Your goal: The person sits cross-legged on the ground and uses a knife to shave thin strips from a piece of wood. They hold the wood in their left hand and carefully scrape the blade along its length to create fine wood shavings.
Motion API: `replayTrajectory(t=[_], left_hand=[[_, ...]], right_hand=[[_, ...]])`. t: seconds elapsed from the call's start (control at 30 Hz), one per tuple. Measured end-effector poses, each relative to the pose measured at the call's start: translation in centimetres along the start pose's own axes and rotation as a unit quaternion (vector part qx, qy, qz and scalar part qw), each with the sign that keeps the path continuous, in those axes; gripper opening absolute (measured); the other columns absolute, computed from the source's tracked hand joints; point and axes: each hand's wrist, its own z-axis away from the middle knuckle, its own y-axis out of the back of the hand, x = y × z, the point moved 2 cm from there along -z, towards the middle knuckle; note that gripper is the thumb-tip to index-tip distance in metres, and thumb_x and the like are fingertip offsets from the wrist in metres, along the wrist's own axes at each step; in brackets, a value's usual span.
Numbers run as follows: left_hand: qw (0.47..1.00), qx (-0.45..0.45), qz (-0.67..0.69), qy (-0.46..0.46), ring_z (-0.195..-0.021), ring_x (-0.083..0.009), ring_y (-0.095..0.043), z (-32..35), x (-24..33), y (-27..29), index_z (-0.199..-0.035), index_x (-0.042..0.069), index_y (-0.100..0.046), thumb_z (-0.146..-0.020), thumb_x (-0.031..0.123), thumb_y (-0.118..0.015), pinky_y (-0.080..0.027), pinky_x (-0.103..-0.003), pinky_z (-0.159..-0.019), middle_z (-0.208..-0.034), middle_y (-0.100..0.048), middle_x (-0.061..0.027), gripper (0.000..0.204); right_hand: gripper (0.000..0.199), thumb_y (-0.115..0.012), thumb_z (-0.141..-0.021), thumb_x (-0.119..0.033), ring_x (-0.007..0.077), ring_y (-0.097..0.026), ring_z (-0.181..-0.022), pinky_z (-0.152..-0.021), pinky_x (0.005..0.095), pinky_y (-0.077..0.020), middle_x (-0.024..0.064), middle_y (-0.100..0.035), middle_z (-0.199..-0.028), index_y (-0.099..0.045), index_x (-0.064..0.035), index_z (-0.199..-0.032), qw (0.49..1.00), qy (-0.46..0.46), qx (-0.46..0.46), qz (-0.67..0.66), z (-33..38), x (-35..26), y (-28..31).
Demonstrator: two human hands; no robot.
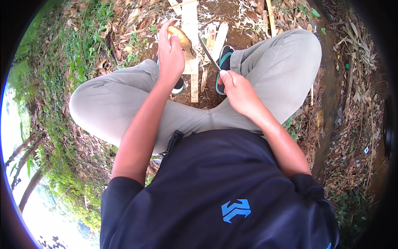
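Observation:
My left hand (171, 58) is closed on a yellow-orange cacao pod (181, 35), with the thumb on the near side and a finger stretched along its far end. The pod's right end looks brown and rough. Under it lies a pale wooden plank (190, 67). My right hand (237, 89) grips a knife, its handle mostly hidden in the fist. The dark, slightly curved blade (208, 52) points up and to the left, apart from the pod by a small gap.
My bent knees in grey trousers (275, 68) flank the plank. A dark shoe (224, 58) stands close to the blade. Wood pieces (219, 37) and pale shavings litter the soil ahead. Leaf litter and green plants (83, 62) cover the left; a dark strip of ground (333, 87) runs along the right.

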Motion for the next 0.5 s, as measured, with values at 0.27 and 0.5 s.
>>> replayTrajectory(t=[0.27,0.5], left_hand=[[1.0,-0.009,0.015,0.025,-0.12,-0.0248,-0.048,0.3,0.4,-0.1,-0.149,0.022,-0.033,-0.107,0.021,-0.033,-0.052,-0.045,-0.093,-0.144,-0.035,-0.0132,0.042],[1.0,-0.012,0.009,0.017,-0.121,-0.0252,-0.047,0.4,0.6,-0.4,-0.15,0.022,-0.032,-0.107,0.022,-0.032,-0.051,-0.046,-0.094,-0.145,-0.035,-0.0125,0.042]], right_hand=[[0.047,-0.036,-0.107,-0.034,0.0516,-0.061,-0.091,-0.083,0.0563,-0.0447,0.0331,-0.065,-0.09,-0.06,0.006,-0.1,1.0,0.002,-0.011,0.009,0.4,-1.2,-0.7],[0.045,-0.037,-0.107,-0.033,0.0497,-0.061,-0.088,-0.081,0.0541,-0.0451,0.0305,-0.065,-0.086,-0.06,0.0051,-0.1,1.0,0.004,-0.002,0.016,0.7,-0.5,-0.8]])
